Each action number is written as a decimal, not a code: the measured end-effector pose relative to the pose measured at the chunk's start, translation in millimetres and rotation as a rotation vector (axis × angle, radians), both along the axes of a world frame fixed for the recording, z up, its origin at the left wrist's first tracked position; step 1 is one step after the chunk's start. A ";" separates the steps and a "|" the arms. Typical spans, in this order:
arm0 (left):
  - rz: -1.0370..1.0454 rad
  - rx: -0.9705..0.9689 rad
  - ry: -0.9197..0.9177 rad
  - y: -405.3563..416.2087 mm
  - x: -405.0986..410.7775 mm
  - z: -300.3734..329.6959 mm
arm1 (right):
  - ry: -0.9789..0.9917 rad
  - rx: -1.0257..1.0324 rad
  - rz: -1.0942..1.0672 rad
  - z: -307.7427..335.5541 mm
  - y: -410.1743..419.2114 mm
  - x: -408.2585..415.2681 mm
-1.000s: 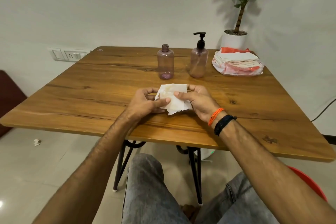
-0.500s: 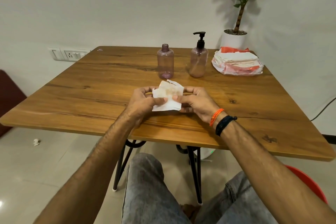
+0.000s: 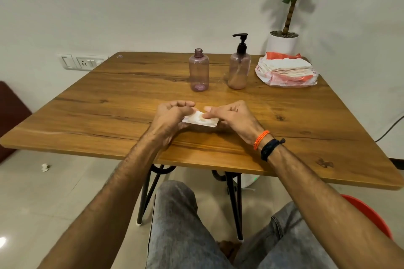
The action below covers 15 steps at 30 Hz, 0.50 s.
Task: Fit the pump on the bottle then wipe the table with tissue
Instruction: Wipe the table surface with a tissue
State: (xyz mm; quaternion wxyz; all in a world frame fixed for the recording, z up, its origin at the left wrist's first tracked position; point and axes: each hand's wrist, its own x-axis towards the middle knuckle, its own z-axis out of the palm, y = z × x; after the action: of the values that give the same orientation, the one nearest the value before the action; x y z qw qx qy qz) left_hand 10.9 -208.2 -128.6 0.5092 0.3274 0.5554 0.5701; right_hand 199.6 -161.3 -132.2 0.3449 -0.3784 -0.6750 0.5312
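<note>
So since a second ago the tissue got folded down from a loose upright sheet into a small flat strip. I've got it mid-frame, just above the table, left hand and right hand both pinching an end, fingers curled shut. Pump sits on its bottle, upper centre, beside an open bottle.

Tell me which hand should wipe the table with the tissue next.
Probably right. The right hand has its thumb on top of the folded tissue, ready to press it onto the table. The left hand pinches only the left end.
</note>
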 end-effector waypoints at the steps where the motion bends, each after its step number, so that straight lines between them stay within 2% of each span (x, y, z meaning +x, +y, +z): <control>1: -0.001 -0.014 0.053 0.0 0.3 -0.7 | -0.032 0.056 -0.023 -0.6 -0.4 -0.4; 3: 0.009 -0.044 0.103 -1.1 1.8 -0.8 | -0.042 0.095 -0.035 -0.2 -1.4 -0.7; 6: 0.024 -0.020 0.155 -3.2 4.7 1.3 | -0.001 0.002 -0.042 4.8 -1.0 -0.3; 10: -0.045 0.080 0.280 -7.2 8.1 6.8 | -0.093 0.027 0.005 13.6 0.3 -2.4; 13: -0.034 0.117 0.262 -8.0 9.3 10.8 | -0.098 0.042 0.002 17.4 -0.1 -3.5; 15: -0.003 0.120 0.275 -8.5 6.7 10.6 | -0.116 0.090 -0.094 18.2 2.7 -3.8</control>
State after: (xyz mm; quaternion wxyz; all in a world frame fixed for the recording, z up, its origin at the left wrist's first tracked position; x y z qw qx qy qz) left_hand 17.6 -216.6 -118.0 0.4087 0.4331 0.5845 0.5512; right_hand 195.8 -158.5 -114.0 0.3465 -0.4239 -0.6985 0.4608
